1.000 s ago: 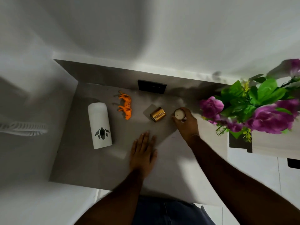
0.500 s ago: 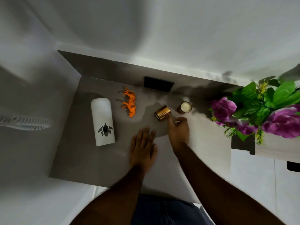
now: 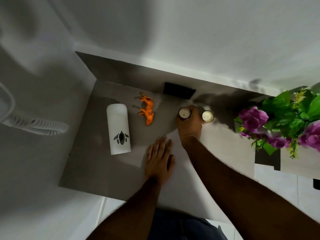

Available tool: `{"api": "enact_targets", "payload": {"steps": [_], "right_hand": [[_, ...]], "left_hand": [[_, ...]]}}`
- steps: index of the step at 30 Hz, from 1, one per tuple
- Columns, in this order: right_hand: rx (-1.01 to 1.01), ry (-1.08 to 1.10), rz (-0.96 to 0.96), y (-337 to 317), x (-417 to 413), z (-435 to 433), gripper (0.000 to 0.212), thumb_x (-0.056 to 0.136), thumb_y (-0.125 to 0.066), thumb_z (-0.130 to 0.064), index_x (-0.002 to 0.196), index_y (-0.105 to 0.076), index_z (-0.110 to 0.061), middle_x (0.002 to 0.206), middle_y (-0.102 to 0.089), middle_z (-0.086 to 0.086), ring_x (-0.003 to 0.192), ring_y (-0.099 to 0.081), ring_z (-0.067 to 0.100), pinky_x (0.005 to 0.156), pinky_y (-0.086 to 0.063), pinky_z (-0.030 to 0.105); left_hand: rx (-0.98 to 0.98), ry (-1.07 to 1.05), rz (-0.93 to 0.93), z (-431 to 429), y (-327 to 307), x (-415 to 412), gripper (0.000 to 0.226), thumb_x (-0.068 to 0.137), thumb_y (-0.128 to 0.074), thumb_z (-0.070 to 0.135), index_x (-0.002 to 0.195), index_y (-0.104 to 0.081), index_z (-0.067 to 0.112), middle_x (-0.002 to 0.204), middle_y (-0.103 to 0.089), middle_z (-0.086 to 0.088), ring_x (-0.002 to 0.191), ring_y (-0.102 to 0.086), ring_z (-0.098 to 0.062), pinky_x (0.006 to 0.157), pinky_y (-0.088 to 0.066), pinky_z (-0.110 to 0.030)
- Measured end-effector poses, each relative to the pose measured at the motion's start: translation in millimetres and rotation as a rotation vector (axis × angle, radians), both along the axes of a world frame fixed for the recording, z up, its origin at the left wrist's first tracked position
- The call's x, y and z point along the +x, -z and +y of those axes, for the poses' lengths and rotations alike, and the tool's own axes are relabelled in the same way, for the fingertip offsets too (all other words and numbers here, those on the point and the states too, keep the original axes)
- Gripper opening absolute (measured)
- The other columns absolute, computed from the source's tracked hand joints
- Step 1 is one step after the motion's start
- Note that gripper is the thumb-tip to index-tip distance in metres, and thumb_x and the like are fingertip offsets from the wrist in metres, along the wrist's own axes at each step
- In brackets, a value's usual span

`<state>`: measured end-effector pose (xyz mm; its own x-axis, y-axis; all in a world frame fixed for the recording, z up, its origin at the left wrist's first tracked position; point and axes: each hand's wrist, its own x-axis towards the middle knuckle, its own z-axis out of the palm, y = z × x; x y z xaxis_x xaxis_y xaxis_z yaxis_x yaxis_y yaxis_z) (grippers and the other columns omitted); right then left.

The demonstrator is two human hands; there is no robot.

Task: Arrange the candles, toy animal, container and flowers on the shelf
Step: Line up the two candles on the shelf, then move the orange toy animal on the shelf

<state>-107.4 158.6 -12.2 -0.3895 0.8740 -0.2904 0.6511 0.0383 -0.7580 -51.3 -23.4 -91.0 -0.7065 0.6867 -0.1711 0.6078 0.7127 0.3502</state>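
Observation:
On the grey shelf (image 3: 97,167) my right hand (image 3: 189,124) grips a small candle (image 3: 184,112), upright with its white wax facing up. A second candle (image 3: 207,116) in a gold holder stands just right of that hand. An orange toy tiger (image 3: 147,108) lies on its side left of the candles. A white cylindrical container (image 3: 118,129) with a dark logo lies flat further left. My left hand (image 3: 160,158) rests flat on the shelf, fingers spread, holding nothing. Purple flowers with green leaves (image 3: 284,123) hang at the right edge.
A black rectangular object (image 3: 179,90) sits against the back wall behind the candles. White walls close the shelf at the back and left. A white ribbed item (image 3: 34,124) lies left of the shelf. A dark block (image 3: 267,157) sits under the flowers.
My right hand let go of the first candle, moved left to the gold candle lying on its side, and stood it upright. The view shifted slightly.

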Motion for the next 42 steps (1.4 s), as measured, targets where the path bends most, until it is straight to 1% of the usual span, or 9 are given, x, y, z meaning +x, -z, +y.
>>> {"api": "enact_targets", "payload": {"steps": [3, 6, 10, 13, 18, 25, 31, 38, 42], "right_hand": [[-0.045, 0.045, 0.095, 4, -2, 0, 0.056, 0.087, -0.077, -0.01, 0.137, -0.056, -0.021, 0.113, -0.064, -0.004, 0.106, -0.066, 0.022, 0.101, -0.057, 0.04], [-0.083, 0.037, 0.166, -1, 3, -16, 0.072, 0.084, -0.081, -0.007, 0.147, -0.048, -0.021, 0.134, -0.059, -0.003, 0.122, -0.059, 0.016, 0.112, -0.05, 0.034], [0.228, -0.039, 0.175, -9, 15, -70, 0.048, 0.09, -0.073, -0.03, 0.134, -0.053, -0.026, 0.131, -0.057, -0.005, 0.119, -0.058, 0.017, 0.104, -0.053, 0.037], [-0.011, -0.157, 0.175, -14, -14, -90, 0.036, 0.093, -0.071, -0.036, 0.127, -0.061, -0.029, 0.124, -0.059, -0.01, 0.113, -0.061, 0.015, 0.099, -0.057, 0.04], [-0.257, -0.197, -0.129, -6, -74, -72, 0.087, 0.089, -0.079, -0.049, 0.157, -0.043, -0.009, 0.16, -0.045, 0.016, 0.146, -0.048, 0.037, 0.12, -0.045, 0.05], [-0.276, -0.102, -0.104, 7, -98, -69, 0.042, 0.086, -0.08, -0.053, 0.106, -0.079, -0.016, 0.1, -0.081, 0.009, 0.097, -0.078, 0.03, 0.092, -0.063, 0.041], [-0.126, -0.033, -0.031, 3, -96, -73, 0.037, 0.09, -0.078, -0.035, 0.123, -0.068, -0.022, 0.086, -0.069, -0.006, 0.094, -0.075, 0.025, 0.089, -0.062, 0.039], [-0.129, -0.095, -0.118, -1, -93, -90, 0.057, 0.084, -0.079, -0.034, 0.134, -0.052, -0.032, 0.123, -0.071, 0.006, 0.113, -0.071, 0.031, 0.091, -0.055, 0.039], [0.163, -0.178, -0.04, -15, -67, -106, 0.065, 0.083, -0.083, -0.039, 0.14, -0.055, -0.024, 0.137, -0.057, 0.005, 0.127, -0.057, 0.027, 0.101, -0.054, 0.045]], "left_hand": [[0.001, 0.012, -0.009, -4, 1, -2, 0.067, 0.112, -0.035, 0.048, 0.173, -0.012, 0.032, 0.182, -0.003, 0.002, 0.168, 0.0, -0.02, 0.134, -0.008, -0.049], [0.025, -0.008, 0.016, -17, 4, 2, 0.067, 0.111, -0.04, 0.046, 0.172, -0.016, 0.033, 0.182, -0.008, 0.003, 0.168, -0.005, -0.02, 0.134, -0.012, -0.05], [0.06, -0.037, 0.041, -46, 6, 10, 0.074, 0.109, -0.05, 0.042, 0.171, -0.013, 0.03, 0.182, -0.014, -0.001, 0.168, -0.01, -0.023, 0.133, -0.021, -0.054], [0.1, -0.051, 0.077, -70, 6, 16, 0.07, 0.105, -0.058, 0.038, 0.168, -0.029, 0.026, 0.179, -0.025, -0.005, 0.166, -0.019, -0.025, 0.13, -0.028, -0.056], [0.058, -0.035, 0.043, -93, 7, 14, 0.067, 0.109, -0.045, 0.045, 0.171, -0.023, 0.031, 0.182, -0.014, 0.001, 0.167, -0.014, -0.023, 0.134, -0.017, -0.051], [0.061, -0.053, -0.008, -100, 5, 12, 0.069, 0.11, -0.043, 0.051, 0.172, -0.02, 0.03, 0.182, -0.012, 0.001, 0.168, -0.012, -0.02, 0.135, -0.007, -0.043], [0.016, 0.031, 0.007, -121, 5, 1, 0.07, 0.108, -0.045, 0.052, 0.171, -0.023, 0.03, 0.181, -0.018, 0.0, 0.166, -0.017, -0.019, 0.134, -0.011, -0.042], [0.049, 0.04, -0.037, -124, 2, -1, 0.068, 0.111, -0.037, 0.053, 0.172, -0.021, 0.029, 0.182, -0.012, 0.002, 0.167, -0.013, -0.017, 0.135, -0.007, -0.04], [0.07, 0.039, -0.041, -125, -2, -2, 0.068, 0.111, -0.036, 0.054, 0.172, -0.02, 0.029, 0.182, -0.017, 0.0, 0.167, -0.013, -0.017, 0.136, -0.005, -0.04]]}}
